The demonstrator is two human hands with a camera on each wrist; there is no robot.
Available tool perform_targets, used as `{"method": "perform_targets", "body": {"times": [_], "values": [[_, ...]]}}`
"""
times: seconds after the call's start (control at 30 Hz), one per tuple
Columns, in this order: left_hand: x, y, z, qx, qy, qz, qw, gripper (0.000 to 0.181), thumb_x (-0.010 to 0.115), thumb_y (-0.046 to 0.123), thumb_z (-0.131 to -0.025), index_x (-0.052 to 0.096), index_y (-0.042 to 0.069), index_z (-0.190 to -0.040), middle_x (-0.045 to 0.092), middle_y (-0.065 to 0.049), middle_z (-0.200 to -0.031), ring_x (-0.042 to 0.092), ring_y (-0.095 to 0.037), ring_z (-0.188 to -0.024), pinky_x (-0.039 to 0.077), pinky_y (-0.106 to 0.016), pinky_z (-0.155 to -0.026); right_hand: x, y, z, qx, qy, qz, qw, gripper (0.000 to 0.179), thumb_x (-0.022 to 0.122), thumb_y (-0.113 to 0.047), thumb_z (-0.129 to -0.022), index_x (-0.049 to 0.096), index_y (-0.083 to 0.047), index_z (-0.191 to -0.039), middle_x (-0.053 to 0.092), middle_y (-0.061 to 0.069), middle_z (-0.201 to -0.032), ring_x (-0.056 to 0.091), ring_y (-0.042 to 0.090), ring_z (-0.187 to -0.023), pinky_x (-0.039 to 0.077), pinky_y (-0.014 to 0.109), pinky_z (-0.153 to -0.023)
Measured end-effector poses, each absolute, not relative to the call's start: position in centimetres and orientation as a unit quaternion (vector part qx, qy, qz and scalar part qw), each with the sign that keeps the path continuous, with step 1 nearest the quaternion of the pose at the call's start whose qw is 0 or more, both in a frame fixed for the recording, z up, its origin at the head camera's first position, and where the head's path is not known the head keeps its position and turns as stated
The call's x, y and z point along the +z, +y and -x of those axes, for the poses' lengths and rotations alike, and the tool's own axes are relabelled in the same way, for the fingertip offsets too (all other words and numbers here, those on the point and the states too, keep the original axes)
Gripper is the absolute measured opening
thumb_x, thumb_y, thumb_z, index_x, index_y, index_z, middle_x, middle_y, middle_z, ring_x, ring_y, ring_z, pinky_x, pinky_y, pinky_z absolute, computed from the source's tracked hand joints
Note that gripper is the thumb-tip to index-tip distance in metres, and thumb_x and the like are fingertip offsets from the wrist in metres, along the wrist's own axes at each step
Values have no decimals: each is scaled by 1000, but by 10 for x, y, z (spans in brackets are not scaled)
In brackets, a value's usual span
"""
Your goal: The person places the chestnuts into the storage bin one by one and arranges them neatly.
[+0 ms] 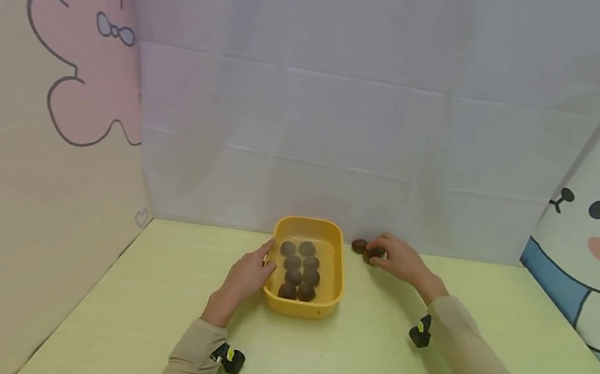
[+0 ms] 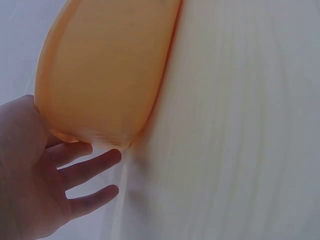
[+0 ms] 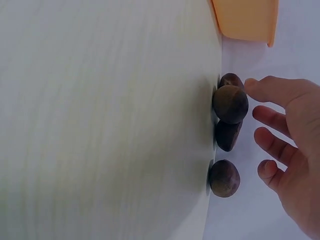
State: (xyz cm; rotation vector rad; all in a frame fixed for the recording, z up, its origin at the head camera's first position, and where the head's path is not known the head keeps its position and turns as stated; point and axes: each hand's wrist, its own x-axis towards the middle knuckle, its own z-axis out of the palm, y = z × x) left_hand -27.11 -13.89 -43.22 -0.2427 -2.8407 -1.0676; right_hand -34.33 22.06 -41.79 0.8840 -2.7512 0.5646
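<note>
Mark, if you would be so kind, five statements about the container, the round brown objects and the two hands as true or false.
1. The yellow container shows eight round brown objects inside. True.
2. The left hand touches the container. True.
3. The right hand is inside the container. False: it is at the loose brown objects to the container's right.
4. Every brown object lies inside the container. False: some lie outside it.
5. The container stands on the table. True.
</note>
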Motion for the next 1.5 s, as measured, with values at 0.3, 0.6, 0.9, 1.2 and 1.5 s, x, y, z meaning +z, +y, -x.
{"method": "perform_targets", "body": {"times": [0.3, 0.6, 0.9, 1.2, 1.5], "values": [[-434, -140, 271, -346, -934, 80, 48, 60, 50, 20, -95, 39, 11, -153, 55, -4, -72, 39, -15, -54, 32, -29, -51, -433, 220, 350, 156, -944, -278, 82, 30, 74, -13, -84, 70, -8, -113, 61, 12, -113, 61, 31, -102, 51, 50, -88], [-433, -139, 270, -348, -933, 80, 48, 60, 50, 21, -94, 40, 11, -153, 63, -9, -84, 41, -15, -55, 33, -29, -52, -432, 215, 348, 142, -951, -257, 92, 30, 78, -13, -79, 71, -10, -108, 63, 10, -109, 63, 31, -100, 52, 50, -84], [-434, -139, 271, -348, -932, 87, 51, 60, 49, 20, -94, 40, 10, -153, 46, -2, -65, 37, -15, -53, 31, -29, -50, -432, 217, 348, 153, -950, -255, 100, 32, 78, -16, -77, 71, -10, -108, 63, 8, -104, 63, 27, -92, 52, 48, -80], [-434, -140, 271, -351, -932, 83, 49, 60, 48, 19, -94, 39, 11, -153, 43, 0, -64, 35, -14, -52, 30, -28, -50, -424, 213, 345, 173, -940, -271, 114, 32, 78, -17, -79, 71, -9, -110, 65, 9, -107, 64, 29, -98, 52, 50, -86], [-432, -140, 271, -353, -930, 84, 53, 59, 50, 19, -94, 41, 11, -153, 51, -3, -69, 38, -15, -54, 32, -29, -51, -409, 201, 342, 191, -931, -284, 129, 32, 77, -17, -80, 71, -9, -110, 64, 7, -104, 62, 26, -86, 51, 39, -74]]}}
